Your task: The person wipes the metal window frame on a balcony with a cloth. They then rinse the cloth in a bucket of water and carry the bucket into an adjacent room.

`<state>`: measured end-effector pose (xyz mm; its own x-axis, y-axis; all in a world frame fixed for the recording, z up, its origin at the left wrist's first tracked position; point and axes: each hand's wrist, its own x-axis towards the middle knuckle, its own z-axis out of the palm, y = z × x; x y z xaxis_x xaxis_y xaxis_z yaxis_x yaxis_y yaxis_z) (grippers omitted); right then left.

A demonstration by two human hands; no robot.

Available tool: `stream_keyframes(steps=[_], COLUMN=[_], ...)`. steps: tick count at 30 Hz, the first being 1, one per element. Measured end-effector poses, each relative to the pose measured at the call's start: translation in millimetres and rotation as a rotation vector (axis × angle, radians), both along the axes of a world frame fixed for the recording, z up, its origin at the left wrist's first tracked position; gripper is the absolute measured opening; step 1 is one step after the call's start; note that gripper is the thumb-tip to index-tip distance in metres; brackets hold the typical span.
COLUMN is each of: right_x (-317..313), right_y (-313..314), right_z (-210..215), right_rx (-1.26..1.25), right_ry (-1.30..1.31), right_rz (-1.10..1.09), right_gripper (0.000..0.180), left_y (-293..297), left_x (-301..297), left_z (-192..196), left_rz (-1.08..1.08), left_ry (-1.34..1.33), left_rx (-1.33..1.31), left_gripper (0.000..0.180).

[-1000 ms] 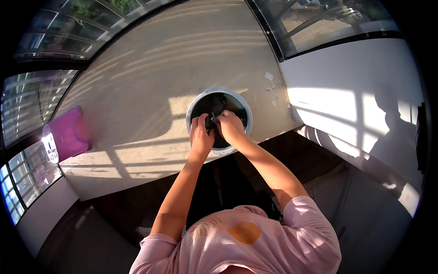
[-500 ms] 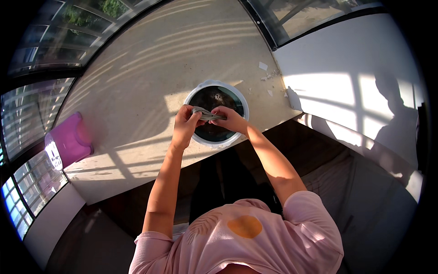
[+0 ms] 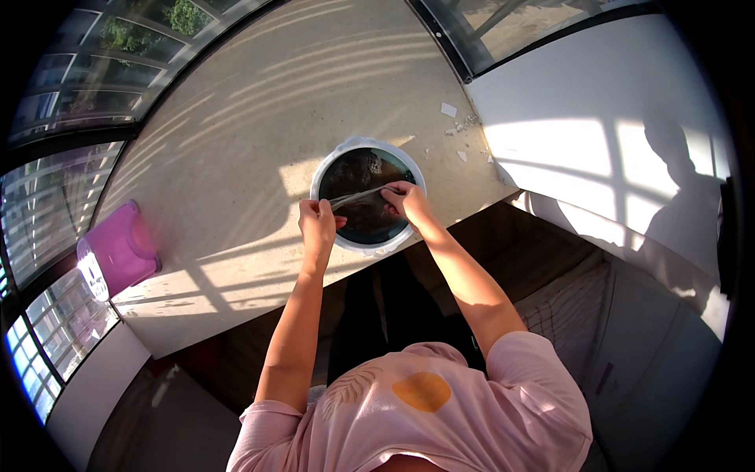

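Observation:
A thin strip of grey cloth (image 3: pixel 358 195) is stretched between my two hands, above a round white-rimmed basin (image 3: pixel 320 175). My left hand (image 3: pixel 318 226) pinches one end at the basin's left edge. At the other end, my right hand (image 3: pixel 406 204) grips the cloth over the right part of the basin. Dark liquid (image 3: pixel 358 169) with a small patch of foam (image 3: pixel 375 164) shows in the basin. What kind of cloth item this is cannot be made out.
The basin rests near the front edge of a pale ledge (image 3: pixel 236 204). A pink plastic object, stool-like in shape (image 3: pixel 124 248), stands far left by the windows (image 3: pixel 118 71). White scraps (image 3: pixel 449 109) lie near the white wall (image 3: pixel 566 102) on the right.
My hands have drawn apart a little. The cloth, bunched between them before, is now pulled into a longer, thinner strip.

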<state>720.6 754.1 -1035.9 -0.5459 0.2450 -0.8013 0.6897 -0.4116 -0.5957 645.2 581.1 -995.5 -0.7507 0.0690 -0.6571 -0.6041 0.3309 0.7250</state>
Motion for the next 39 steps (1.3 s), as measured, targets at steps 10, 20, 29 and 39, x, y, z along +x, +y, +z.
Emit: stream_keyframes(steps=[10, 20, 29, 39], right_x=[-19.6, -10.6, -23.4, -17.7], right_y=[-24.8, -68.4, -33.1, -74.7], right_z=[-18.4, 56.0, -19.1, 40.4], right_rx=[0.924, 1.123, 1.06, 0.725], right_ry=[0.045, 0.709, 0.263, 0.566], right_rz=[0.609, 0.608, 0.463, 0.577], right_gripper=[0.016, 0.016, 0.013, 0.018], left_y=[35.7, 20.3, 25.9, -15.5], left_x=[25.6, 17.8, 16.4, 26.1], left_z=[-24.4, -91.0, -53.0, -110.3], left_rz=[0.029, 0.281, 0.596, 0.669], left_ry=[-0.516, -0.848, -0.672, -1.001], left_rx=[0.123, 1.248, 0.292, 1.377], left_gripper=[0.046, 0.024, 0.028, 0.03])
